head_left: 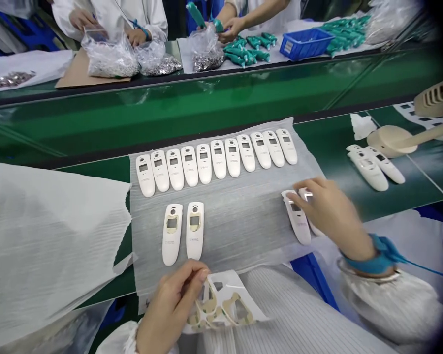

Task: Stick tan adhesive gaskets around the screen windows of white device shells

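Note:
My left hand [175,305] pinches a sheet of stickers [239,307], with cream-edged pieces and cut-out windows, at its upper left corner. At the right side of the mat, my right hand [328,211] has thumb and fingertips closed at the top end of a white handheld device casing [299,223]. Another white casing [313,223] lies partly hidden under that hand. Left of centre lie two casings, one [172,236] and a second [195,233], each with a cream-edged frame around its window. Behind them is a slanting row of several white casings [204,164] with dark windows.
A thin foam mat [239,216] covers part of the green bench. White sheets [51,246] are on the left. Two more casings [369,167] lie by a beige lamp-like fixture [391,140]. Across the bench, two people handle parts near plastic bags [110,56] and a blue bin [304,44].

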